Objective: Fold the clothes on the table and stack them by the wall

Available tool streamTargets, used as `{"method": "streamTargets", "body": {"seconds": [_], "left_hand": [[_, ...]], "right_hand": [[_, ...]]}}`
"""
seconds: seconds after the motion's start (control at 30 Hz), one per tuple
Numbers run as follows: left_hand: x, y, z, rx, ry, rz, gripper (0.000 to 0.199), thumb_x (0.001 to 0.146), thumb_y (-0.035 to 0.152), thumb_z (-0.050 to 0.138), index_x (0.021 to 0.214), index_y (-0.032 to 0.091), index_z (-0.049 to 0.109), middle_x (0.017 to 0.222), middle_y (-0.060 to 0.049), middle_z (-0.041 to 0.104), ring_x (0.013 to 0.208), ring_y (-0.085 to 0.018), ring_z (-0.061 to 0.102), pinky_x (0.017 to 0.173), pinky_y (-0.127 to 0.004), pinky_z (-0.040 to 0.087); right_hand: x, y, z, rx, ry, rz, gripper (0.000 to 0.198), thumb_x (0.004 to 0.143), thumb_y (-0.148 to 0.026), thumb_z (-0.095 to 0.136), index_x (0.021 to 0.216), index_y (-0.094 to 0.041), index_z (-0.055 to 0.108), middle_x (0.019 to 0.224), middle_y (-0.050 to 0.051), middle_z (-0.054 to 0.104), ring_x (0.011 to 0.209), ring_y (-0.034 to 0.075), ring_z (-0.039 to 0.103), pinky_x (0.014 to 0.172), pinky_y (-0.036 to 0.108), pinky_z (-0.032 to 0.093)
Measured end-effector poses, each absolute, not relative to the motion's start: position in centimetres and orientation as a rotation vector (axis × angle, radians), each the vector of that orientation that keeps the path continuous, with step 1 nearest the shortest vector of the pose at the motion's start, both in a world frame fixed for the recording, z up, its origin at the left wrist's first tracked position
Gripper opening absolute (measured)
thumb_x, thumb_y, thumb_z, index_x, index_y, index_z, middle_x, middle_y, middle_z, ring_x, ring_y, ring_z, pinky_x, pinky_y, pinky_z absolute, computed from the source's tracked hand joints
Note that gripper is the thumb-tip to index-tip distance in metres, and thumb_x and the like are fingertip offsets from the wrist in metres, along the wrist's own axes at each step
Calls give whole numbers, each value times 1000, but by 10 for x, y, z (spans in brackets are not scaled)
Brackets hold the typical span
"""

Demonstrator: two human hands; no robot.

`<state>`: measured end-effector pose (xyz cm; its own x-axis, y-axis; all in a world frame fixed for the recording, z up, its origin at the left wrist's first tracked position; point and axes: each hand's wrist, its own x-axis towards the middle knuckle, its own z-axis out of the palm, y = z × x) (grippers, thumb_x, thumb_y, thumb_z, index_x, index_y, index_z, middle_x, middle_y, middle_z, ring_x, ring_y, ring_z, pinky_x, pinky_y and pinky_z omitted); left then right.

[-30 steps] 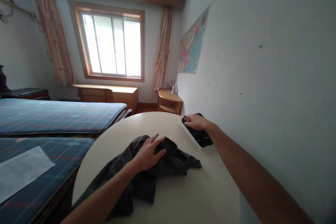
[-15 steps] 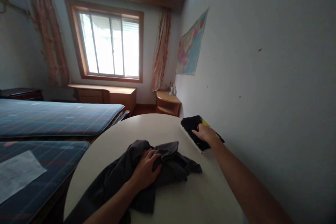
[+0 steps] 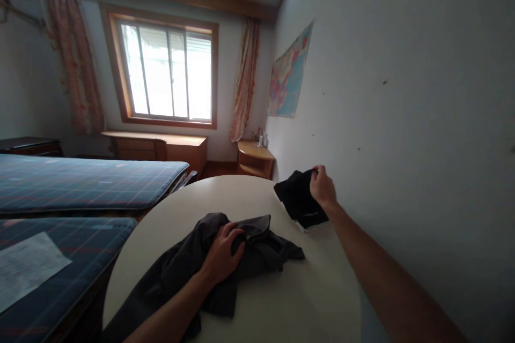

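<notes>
A crumpled dark grey cloth (image 3: 181,262), perhaps a garment, is spread over the near left of the round white table (image 3: 298,300). On top of its folds rests my left hand (image 3: 225,252), thumb apart from the fingers. At the table's far right, my right hand (image 3: 323,186) pinches a black cloth (image 3: 296,193) by its upper right part and holds that part raised. The cloth's lower part lies on a flat thing with a white edge (image 3: 311,228), mostly hidden under it.
The wall (image 3: 422,171) runs close along the table's right side. Two beds with plaid mattresses (image 3: 92,182) stand to the left, the nearer one with a white paper sheet (image 3: 30,268) on it. A corner shelf (image 3: 255,151) and a desk (image 3: 185,142) are beyond.
My right hand has closed on the black cloth and lifted part of it up and slightly right. The yellow patch beside it no longer shows. My left hand stays on the grey cloth.
</notes>
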<state>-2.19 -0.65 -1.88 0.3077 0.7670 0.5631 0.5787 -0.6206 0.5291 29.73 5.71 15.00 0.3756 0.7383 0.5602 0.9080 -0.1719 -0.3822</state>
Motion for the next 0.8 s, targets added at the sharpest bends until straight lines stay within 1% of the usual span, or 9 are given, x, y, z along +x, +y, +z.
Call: {"method": "streamTargets", "body": {"seconds": [0.17,0.23,0.3,0.37,0.4,0.43,0.5,0.7,0.8], "left_hand": [[-9,-8,26,2212,1176,1411,51,92,36,53,140,25,40,145,-11,45,130,-26,48,109,-46,41],[5,-10,55,2131,1098,1409,76,86,41,60,151,26,23,150,-12,39,126,-26,51,94,-39,52],[21,-10,85,2068,1040,1374,84,79,39,68,151,27,25,150,-13,40,117,-26,57,78,-33,56],[32,-8,112,2022,956,1330,58,80,30,63,136,24,50,131,-9,60,99,-23,64,74,-31,55],[34,-7,125,2001,935,1311,36,83,29,57,117,20,63,111,-7,70,91,-22,65,72,-31,54],[34,-5,137,1965,941,1319,25,84,29,54,99,17,68,93,-5,72,85,-22,64,69,-30,53],[25,-1,162,1851,947,1427,24,83,34,53,77,15,66,74,-3,69,76,-21,62,63,-29,50],[-17,-11,257,1668,876,1837,32,87,46,52,78,17,62,70,1,62,73,-16,60,63,-26,50],[-25,-22,305,1724,946,1969,31,91,43,49,79,17,60,73,1,60,81,-17,62,67,-27,50]], "right_hand": [[275,28,216,-1273,-1341,-389,24,93,-30,38,108,-19,54,104,11,65,97,21,61,89,32,45],[255,13,236,-1134,-1405,-385,21,93,-31,40,104,-21,55,102,8,65,94,19,60,88,32,45],[233,-3,253,-1051,-1490,-369,20,93,-31,41,103,-22,56,99,5,66,89,18,59,85,31,45],[218,-17,266,-1007,-1587,-370,20,94,-32,42,104,-23,57,96,4,66,84,18,60,81,30,46],[214,-23,272,-997,-1633,-386,20,94,-33,43,104,-23,58,94,3,66,83,18,60,79,30,46],[213,-29,277,-997,-1673,-408,20,94,-34,44,104,-24,58,92,3,66,82,18,61,78,30,46],[217,-39,287,-1023,-1728,-459,22,94,-38,48,106,-23,59,87,2,66,77,18,61,74,29,46],[230,-57,314,-1151,-2129,-383,56,71,-50,77,116,-23,58,83,0,68,73,19,62,67,29,45],[224,-53,324,-1136,-2271,-311,46,64,-41,82,102,-25,64,85,0,69,80,21,64,68,29,46]]}}
